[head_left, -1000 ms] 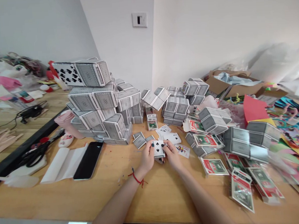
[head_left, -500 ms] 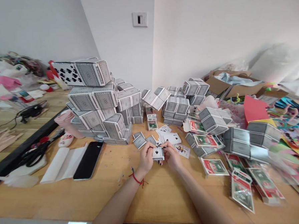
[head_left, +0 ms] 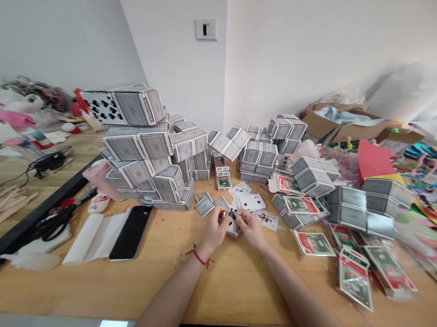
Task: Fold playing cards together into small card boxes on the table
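Note:
My left hand and my right hand come together over the middle of the table, fingers pinched on a small piece made of playing cards. The fingers cover much of it, so its exact shape is hard to make out. A red string bracelet circles my left wrist. Just beyond the hands lie loose playing cards, face up, and a joker card sits right of my right hand. Folded grey-backed cards rest beyond my left hand.
Stacked blocks of folded cards rise at the left, with more blocks behind and right. Card boxes lie on the right. A phone, a paper roll and black scissors occupy the left. A cardboard box stands behind.
The ace of spades face that showed between my hands is now mostly covered. Both hands have turned, bringing the fingertips closer together over the card piece. The view has shifted slightly.

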Motion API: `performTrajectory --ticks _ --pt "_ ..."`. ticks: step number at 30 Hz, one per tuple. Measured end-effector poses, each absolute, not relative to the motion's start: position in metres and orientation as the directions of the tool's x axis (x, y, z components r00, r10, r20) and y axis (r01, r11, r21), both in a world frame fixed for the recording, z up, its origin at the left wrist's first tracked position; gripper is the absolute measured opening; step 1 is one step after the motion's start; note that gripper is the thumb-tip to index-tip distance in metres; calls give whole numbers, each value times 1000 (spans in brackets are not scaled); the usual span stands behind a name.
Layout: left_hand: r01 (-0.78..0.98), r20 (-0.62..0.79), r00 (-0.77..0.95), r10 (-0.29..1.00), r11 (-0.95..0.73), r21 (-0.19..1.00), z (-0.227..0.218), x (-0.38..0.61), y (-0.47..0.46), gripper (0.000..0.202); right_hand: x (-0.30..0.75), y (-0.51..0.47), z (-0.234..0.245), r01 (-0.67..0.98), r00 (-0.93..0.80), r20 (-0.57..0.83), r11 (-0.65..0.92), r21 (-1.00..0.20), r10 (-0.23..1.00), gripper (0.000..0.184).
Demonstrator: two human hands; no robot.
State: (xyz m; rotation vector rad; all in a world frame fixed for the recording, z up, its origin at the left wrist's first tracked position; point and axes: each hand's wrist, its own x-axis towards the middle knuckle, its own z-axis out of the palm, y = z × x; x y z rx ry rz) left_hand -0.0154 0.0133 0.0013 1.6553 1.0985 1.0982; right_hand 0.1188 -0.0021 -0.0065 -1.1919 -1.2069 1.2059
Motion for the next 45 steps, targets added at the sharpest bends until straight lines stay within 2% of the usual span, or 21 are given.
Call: performTrajectory --ticks 4,7,10,14,17,20,24,28,31,34,38,42,45 --pt "329 227 202 953 -284 900 -1 -14 15 12 120 -3 -5 60 -34 86 88 -994 996 16" --pt "325 244 217 945 -306 895 -1 -14 13 17 123 -4 -6 78 -70 85 90 -993 994 11" --pt "209 210 207 955 -253 945 -1 -12 12 21 126 -4 -7 12 -106 48 49 -999 993 10" --pt "-29 51 231 972 -46 999 -4 -7 13 23 127 -4 -6 -128 -152 -5 -24 -991 988 14" --pt "-91 -7 252 968 31 995 -5 -5 15 23 126 -4 -5 -158 -150 -23 -47 -986 988 18" --pt "-18 45 146 988 -43 999 -7 -5 18 21 123 -2 -5 -136 -110 -45 -59 -989 993 21" --pt "133 137 35 990 -141 981 -9 -7 20 13 120 0 -10 -73 -66 -74 -79 -994 995 38" --pt "223 194 125 973 -218 950 -8 -11 21 18 125 3 -18 11 15 -31 -31 -999 999 40" --pt "326 259 232 937 -326 887 -6 -13 20 20 131 5 -21 7 30 -13 -13 -1000 999 46" --pt "405 317 307 897 -425 810 -6 -13 19 26 134 6 -20 -12 15 -20 -20 -1000 1000 44" --pt "434 319 285 904 -418 798 -8 -14 20 33 133 6 -14 -92 -46 -73 -77 -993 996 39" --pt "407 310 209 928 -371 835 -7 -16 22 31 132 5 -11 -212 -167 -118 -153 -965 979 34" --pt "368 296 167 940 -338 866 -5 -16 21 27 131 4 -12 -216 -159 -136 -169 -962 978 29"
